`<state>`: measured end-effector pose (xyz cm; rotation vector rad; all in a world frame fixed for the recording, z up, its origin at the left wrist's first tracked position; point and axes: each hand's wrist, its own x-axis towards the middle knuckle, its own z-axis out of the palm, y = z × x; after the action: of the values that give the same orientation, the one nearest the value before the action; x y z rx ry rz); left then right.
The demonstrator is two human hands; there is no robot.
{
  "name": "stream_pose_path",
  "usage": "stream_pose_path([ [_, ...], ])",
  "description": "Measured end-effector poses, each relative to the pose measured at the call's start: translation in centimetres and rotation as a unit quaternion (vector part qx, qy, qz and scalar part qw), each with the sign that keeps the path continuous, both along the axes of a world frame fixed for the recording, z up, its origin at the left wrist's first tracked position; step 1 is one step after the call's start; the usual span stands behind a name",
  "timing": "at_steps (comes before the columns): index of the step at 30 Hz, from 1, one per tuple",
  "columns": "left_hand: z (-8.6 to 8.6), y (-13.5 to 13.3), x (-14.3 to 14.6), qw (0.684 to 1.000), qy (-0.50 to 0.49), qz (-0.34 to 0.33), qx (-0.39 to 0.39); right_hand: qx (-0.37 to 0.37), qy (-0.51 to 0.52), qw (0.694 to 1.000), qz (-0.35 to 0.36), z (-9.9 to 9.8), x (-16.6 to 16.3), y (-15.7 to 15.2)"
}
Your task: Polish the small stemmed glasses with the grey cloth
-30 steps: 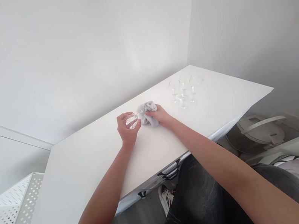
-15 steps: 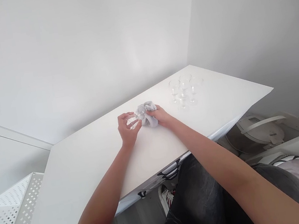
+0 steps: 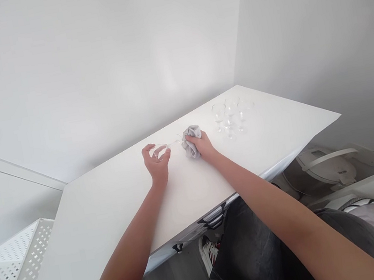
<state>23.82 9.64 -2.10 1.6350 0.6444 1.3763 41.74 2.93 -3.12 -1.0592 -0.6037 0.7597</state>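
Fingers of my left hand (image 3: pixel 157 162) curl round the bowl of a clear stemmed glass (image 3: pixel 173 143), which lies sideways in the air with its stem and foot pointing right. My right hand (image 3: pixel 202 144) grips a crumpled grey-white cloth (image 3: pixel 191 142) just beyond the foot of that glass. Whether the cloth touches the foot is hard to make out. Several more clear stemmed glasses (image 3: pixel 229 116) stand upright in a group to the right of the cloth.
Under it all is a white tabletop (image 3: pixel 113 214) set against a white wall (image 3: pixel 123 60). Black handles (image 3: pixel 178 247) show below its front edge. A white perforated panel (image 3: pixel 23 277) is at lower left, and a white rounded appliance (image 3: pixel 330 168) with a handle sits at lower right.
My hands have drawn apart: the left with the glass a little leftward, the right with the cloth a little rightward. The glass's stem, covered by the cloth before, now shows.
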Motion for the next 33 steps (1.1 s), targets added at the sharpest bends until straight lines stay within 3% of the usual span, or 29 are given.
stream_pose_path([
  [3, -0.6, 1.4, -0.1, 0.999, -0.026, 0.02, -0.036, -0.022, -0.037, 0.999, 0.005, 0.2, -0.4, -0.4],
  [7, -0.8, 1.9, -0.3, 0.999, -0.04, 0.015, -0.028, -0.014, -0.279, 0.96, -0.005, 0.0, -1.2, -0.8],
  [9, -0.7, 1.7, -0.2, 0.999, -0.025, 0.017, -0.014, 0.0, -0.381, 0.925, -0.01, -0.2, -1.4, -0.9],
  [12, -0.2, 1.1, -0.2, 1.0, 0.007, 0.023, -0.002, -0.017, -0.492, 0.869, 0.045, -0.4, -1.9, -1.1],
  [16, 0.1, 0.7, -0.3, 0.999, 0.037, 0.015, 0.007, -0.055, -0.637, 0.76, 0.118, -0.2, -2.9, -1.3],
  [20, 0.0, 0.6, -0.4, 0.998, 0.059, 0.002, 0.032, -0.089, -0.726, 0.67, 0.127, 0.1, -4.1, -1.4],
  [28, 0.2, 0.2, -0.1, 0.996, 0.084, -0.017, 0.005, -0.173, -0.765, 0.611, 0.109, 0.4, -5.6, -2.4],
  [33, 0.3, -0.1, 0.2, 0.995, 0.089, -0.047, -0.026, -0.219, -0.767, 0.593, 0.108, 0.6, -6.4, -4.1],
])
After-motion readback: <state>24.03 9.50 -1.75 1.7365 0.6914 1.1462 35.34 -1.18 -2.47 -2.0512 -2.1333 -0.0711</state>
